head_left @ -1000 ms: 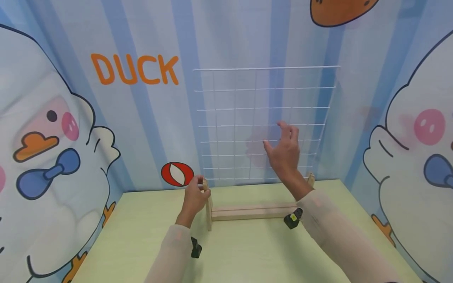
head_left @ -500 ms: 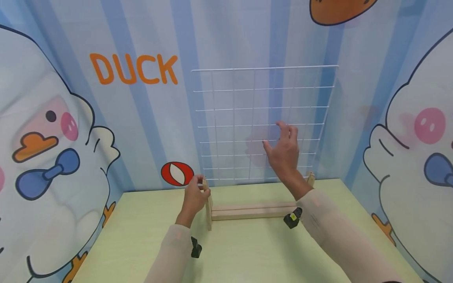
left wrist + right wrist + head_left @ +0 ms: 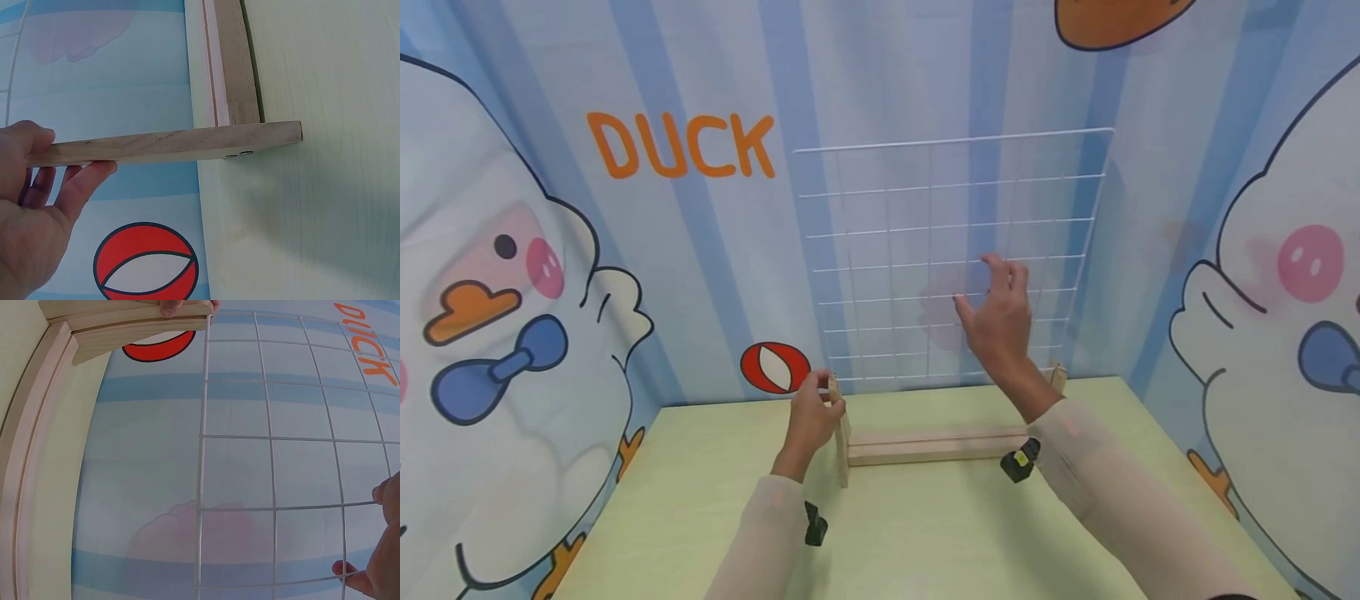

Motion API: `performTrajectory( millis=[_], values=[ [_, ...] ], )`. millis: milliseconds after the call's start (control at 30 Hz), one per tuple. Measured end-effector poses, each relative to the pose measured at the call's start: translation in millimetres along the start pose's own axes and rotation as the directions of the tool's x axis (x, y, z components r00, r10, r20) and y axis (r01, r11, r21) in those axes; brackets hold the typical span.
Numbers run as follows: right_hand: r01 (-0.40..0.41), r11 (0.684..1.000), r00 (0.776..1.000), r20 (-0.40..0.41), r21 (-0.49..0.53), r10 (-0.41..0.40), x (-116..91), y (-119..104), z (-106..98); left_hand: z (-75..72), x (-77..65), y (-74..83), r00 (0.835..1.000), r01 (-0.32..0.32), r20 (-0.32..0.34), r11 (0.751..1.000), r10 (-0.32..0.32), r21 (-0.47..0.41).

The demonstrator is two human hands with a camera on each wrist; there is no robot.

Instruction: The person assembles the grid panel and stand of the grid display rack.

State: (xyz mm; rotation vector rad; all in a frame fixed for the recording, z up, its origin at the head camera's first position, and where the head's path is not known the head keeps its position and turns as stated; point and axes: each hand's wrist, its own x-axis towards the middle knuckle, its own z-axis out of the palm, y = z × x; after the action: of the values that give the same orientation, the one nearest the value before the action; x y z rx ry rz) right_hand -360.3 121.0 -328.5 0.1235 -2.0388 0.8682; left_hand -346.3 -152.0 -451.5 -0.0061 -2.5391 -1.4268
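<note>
A white wire grid panel (image 3: 910,225) stands upright with its lower edge between the wooden side posts of a stand. My right hand (image 3: 1002,325) holds the grid in its lower right part; thumb and fingers are spread and bent at the wires. In the right wrist view, the fingertips (image 3: 378,494) lie right at a wire crossing. My left hand (image 3: 814,417) grips the upper end of the left wooden post (image 3: 162,144), thumb on one face and fingers on the other. A wooden crossbar (image 3: 936,451) joins the posts low down. The right post (image 3: 1058,380) is partly hidden by my right forearm.
The stand rests on a pale yellow table (image 3: 910,533). Behind it hangs a blue striped cloth (image 3: 880,75) with printed ducks and the word DUCK. A small black device (image 3: 1019,462) is strapped under my right wrist, another (image 3: 815,525) under my left.
The grid has tipped slightly: its top edge now slopes more, the left corner shifted left and the right corner higher. Both hands keep nearly the same places and grips.
</note>
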Motion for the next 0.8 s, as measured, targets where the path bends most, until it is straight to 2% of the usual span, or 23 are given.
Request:
performTrajectory(
  millis=[800],
  values=[
    [0.009,1.0,1.0,-0.017,0.005,-0.009,4.6,1.5,-3.7,0.3,-0.4,-1.3,1.0,-0.018,0.001,1.0,0.018,-0.005]
  ],
)
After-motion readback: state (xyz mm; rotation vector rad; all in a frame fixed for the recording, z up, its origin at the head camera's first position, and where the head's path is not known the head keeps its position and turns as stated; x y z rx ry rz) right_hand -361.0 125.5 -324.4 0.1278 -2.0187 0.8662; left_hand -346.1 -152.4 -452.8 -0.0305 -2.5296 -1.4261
